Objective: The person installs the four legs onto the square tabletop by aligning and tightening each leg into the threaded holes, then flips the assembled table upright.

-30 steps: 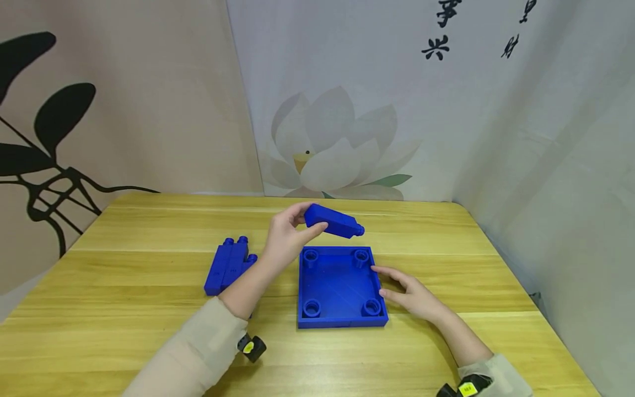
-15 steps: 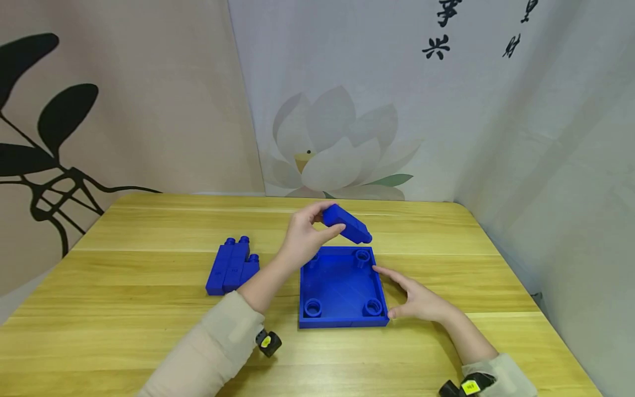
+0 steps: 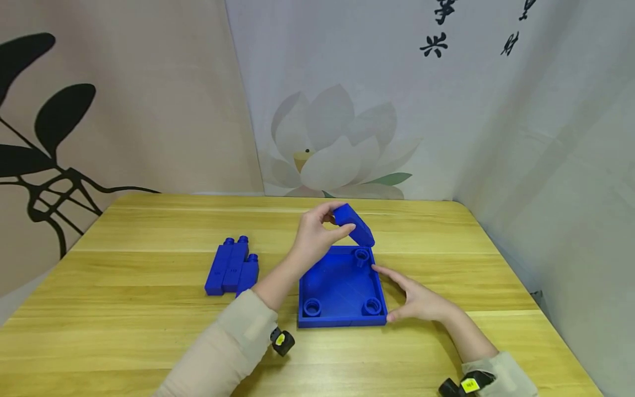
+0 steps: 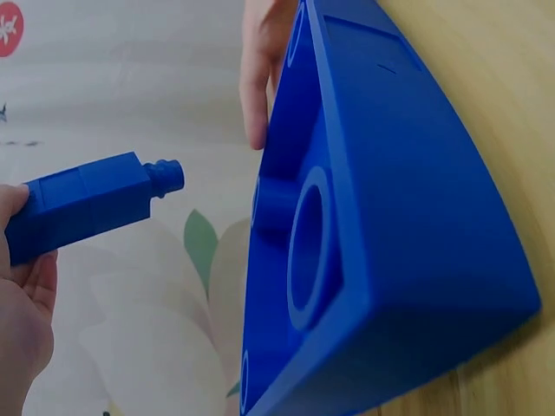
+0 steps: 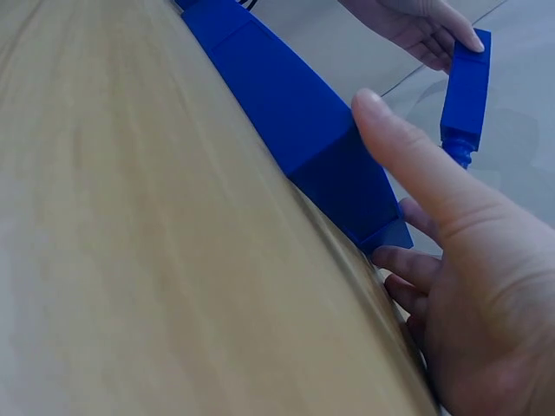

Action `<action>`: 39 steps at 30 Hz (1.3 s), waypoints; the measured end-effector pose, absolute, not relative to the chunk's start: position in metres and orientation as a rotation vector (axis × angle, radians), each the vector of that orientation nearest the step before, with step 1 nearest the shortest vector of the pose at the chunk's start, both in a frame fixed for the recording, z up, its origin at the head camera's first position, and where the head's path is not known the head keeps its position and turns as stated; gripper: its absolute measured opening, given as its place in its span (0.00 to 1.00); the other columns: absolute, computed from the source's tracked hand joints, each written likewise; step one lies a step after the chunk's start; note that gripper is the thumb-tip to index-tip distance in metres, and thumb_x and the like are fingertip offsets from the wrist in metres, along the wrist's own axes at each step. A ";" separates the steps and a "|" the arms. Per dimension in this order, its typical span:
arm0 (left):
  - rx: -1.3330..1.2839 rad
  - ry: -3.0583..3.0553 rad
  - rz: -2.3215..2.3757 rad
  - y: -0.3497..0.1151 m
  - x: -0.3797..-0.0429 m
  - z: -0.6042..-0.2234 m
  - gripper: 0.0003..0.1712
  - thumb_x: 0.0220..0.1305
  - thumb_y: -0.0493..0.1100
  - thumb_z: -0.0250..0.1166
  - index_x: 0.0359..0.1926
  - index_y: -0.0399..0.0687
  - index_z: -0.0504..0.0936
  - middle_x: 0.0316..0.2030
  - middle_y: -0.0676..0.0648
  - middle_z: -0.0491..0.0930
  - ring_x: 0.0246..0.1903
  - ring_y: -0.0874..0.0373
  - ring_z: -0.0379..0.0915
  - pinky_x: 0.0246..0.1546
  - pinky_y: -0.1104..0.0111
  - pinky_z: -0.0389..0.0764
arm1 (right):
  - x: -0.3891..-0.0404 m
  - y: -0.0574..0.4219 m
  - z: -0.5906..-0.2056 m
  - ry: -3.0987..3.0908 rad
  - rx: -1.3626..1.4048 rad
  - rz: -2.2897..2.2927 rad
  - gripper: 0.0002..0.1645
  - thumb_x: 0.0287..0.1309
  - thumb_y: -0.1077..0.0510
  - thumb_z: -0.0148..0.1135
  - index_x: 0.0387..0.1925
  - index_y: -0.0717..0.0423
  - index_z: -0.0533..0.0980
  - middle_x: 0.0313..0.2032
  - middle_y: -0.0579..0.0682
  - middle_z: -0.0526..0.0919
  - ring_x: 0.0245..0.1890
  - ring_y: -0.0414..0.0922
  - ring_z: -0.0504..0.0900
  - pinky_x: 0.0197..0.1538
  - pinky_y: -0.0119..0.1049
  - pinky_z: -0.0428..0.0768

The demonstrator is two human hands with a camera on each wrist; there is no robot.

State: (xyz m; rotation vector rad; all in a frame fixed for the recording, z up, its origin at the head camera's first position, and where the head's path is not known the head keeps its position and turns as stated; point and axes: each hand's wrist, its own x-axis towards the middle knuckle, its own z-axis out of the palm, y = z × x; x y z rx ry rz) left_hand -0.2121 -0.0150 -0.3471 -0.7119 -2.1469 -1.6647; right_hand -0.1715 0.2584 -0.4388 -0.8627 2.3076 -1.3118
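Observation:
My left hand (image 3: 312, 234) grips a blue square table leg (image 3: 356, 226) by its plain end, fingers and thumb on opposite sides. In the left wrist view, the threaded stub (image 4: 165, 177) of the leg points toward the upturned blue square tabletop (image 3: 342, 284). The leg slants down close above the tabletop's back right corner, where a round threaded socket (image 3: 361, 257) shows. Two front sockets are visible; the back left one is hidden behind my left hand. My right hand (image 3: 419, 300) touches the tabletop's right side, thumb at the near corner and fingers extended farther back.
Three more blue legs (image 3: 234, 269) lie side by side on the wooden table (image 3: 124, 309), left of the tabletop, one set nearer me. A printed curtain (image 3: 347, 99) hangs behind the table, with another at the right side. Wrist cameras (image 3: 283, 343) sit on both sleeves.
My left hand has carried the leg rightward and tilted its threaded end downward, toward the back right corner. My right thumb has slid along the tabletop's side toward the near corner.

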 end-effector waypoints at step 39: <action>-0.872 -2.162 -1.639 0.016 -0.235 -0.357 0.23 0.58 0.36 0.69 0.55 0.38 0.78 0.38 0.46 0.82 0.39 0.58 0.74 0.43 0.69 0.77 | -0.173 0.259 -0.440 2.307 -0.893 -1.312 0.59 0.45 0.53 0.77 0.74 0.47 0.52 0.72 0.49 0.54 0.71 0.50 0.51 0.67 0.56 0.50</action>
